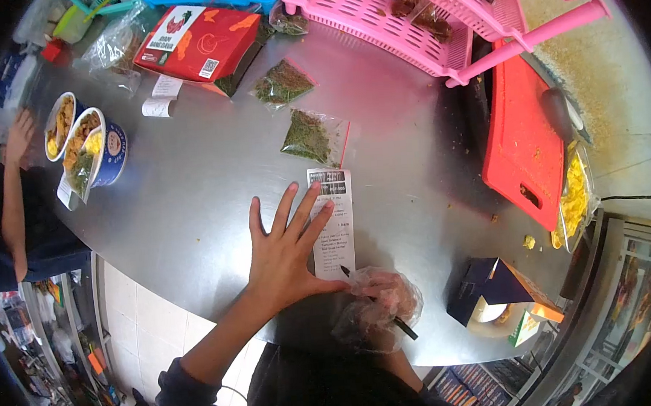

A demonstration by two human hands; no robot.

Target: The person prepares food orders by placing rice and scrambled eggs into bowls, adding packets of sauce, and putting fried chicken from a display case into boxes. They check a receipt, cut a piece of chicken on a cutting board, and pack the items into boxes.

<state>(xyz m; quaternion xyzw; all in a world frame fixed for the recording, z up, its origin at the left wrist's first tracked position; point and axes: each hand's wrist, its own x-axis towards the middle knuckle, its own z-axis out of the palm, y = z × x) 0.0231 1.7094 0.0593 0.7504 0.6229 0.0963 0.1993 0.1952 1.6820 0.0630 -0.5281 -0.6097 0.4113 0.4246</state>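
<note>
My left hand (pixel 288 255) is bare, its fingers spread, with some fingertips on a long printed receipt (pixel 334 236) that lies on the metal table. Inside a clear plastic glove, my right hand (pixel 378 301) is closed around a black pen (pixel 404 328), whose tip points at the lower part of the receipt. Just beyond the receipt's top edge lies a clear bag of green herbs (pixel 307 138), and a second herb bag (pixel 282 83) rests farther back.
Two food bowls (pixel 114 153) stand at the left near another person's arm (pixel 13 202). A red box (pixel 197 46) and pink baskets (pixel 374 30) are at the back. On the right are a red cutting board (pixel 521 136), a tray of yellow food (pixel 576 200) and an open carton (pixel 490 289).
</note>
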